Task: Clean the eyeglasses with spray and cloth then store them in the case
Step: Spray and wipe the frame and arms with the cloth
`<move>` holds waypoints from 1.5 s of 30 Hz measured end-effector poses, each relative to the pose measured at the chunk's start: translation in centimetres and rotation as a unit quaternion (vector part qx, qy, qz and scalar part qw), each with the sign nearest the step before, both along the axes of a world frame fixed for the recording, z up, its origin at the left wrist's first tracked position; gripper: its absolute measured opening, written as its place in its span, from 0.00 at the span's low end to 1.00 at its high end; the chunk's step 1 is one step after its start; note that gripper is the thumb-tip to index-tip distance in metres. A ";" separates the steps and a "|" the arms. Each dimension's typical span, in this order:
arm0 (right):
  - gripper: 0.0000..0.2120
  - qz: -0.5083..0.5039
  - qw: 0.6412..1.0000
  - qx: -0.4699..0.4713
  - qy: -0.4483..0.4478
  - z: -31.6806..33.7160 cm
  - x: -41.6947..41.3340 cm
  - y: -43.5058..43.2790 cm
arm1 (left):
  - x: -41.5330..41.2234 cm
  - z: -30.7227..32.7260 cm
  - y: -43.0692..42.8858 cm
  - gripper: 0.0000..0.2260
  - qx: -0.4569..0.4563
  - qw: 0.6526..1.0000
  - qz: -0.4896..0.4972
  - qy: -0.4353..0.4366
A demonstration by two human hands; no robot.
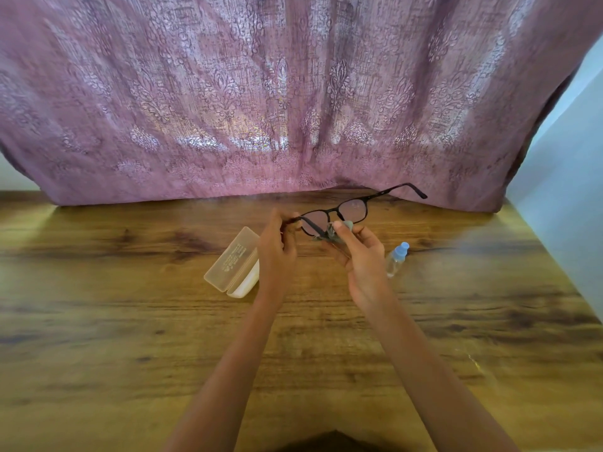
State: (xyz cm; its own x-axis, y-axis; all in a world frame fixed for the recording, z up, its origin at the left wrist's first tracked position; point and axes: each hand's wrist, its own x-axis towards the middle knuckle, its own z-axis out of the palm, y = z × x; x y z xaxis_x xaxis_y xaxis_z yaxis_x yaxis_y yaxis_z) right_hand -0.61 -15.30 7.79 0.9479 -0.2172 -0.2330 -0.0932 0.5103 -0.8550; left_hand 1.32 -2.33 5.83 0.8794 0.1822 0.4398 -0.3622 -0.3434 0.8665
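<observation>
Dark-framed eyeglasses (354, 207), temples unfolded, raised above the tabletop (130, 321); grey cloth (330, 230) against the left lens. Open beige case (233, 260) at left; blue-capped spray bottle (394, 261) lying at right.

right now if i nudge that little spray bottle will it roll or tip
The spray bottle is small and clear, so probably light and easily shoved. Its body looks round, so lying flat it may roll on the smooth table; standing, it could tip. I cannot tell which.
</observation>
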 end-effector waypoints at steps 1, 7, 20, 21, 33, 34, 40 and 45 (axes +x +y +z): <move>0.03 -0.003 1.000 0.014 0.009 0.2 0.1 0.2 | -0.1 0.0 -0.1 0.12 0.002 1.000 -0.003 -0.006; 0.03 -0.041 0.999 0.012 0.017 0.9 0.2 0.3 | -0.4 -0.3 0.1 0.05 0.033 0.999 -0.034 -0.001; 0.06 -0.048 0.983 -0.169 -0.052 1.4 0.6 0.1 | -1.0 2.5 0.5 0.09 0.336 0.941 0.031 0.023; 0.06 -0.052 0.979 -0.186 -0.059 1.5 0.7 0.0 | -0.9 2.7 0.5 0.08 0.338 0.940 0.023 0.033; 0.16 -0.092 0.724 -0.620 -0.288 0.4 -0.1 0.7 | -1.2 3.4 -0.1 0.08 0.297 0.952 0.031 0.064; 0.19 -0.077 0.737 -0.610 -0.281 0.6 -0.3 0.8 | -1.3 3.5 -0.2 0.09 0.295 0.953 0.037 0.064; 0.10 -0.132 0.717 -0.627 -0.275 0.9 0.3 0.8 | -1.5 3.5 -0.4 0.07 0.274 0.958 0.050 0.068; 0.08 -0.067 0.720 -0.614 -0.317 0.5 -0.5 1.4 | -1.5 3.5 -0.5 0.07 0.262 0.960 0.057 0.086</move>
